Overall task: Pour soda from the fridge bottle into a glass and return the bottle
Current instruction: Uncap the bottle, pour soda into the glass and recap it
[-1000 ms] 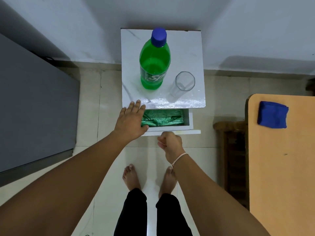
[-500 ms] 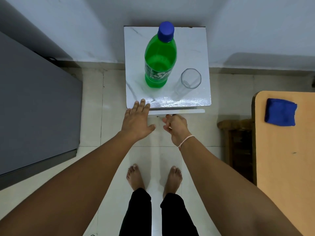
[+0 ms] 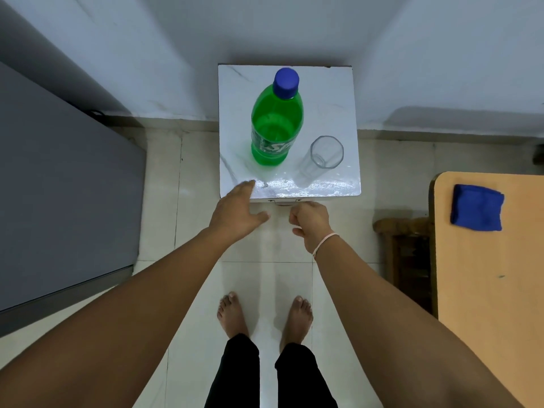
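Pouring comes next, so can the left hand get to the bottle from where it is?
Probably yes: the left hand is open at the table's front edge, with bare tabletop between it and the bottle.

Setting: home interior, likely kitchen or dining corner. Pale tiled floor [image 3: 164,225] showing at centre; plain white walls [image 3: 265,33] meeting in corner at top of frame. Grey fridge [image 3: 59,187] standing at left. Small white marble-look cabinet [image 3: 332,92] sitting against wall, top centre. Wooden table [image 3: 485,275] with folded blue cloth [image 3: 477,208] lying at right. Bare feet [image 3: 232,315] standing on tiles, lower centre.
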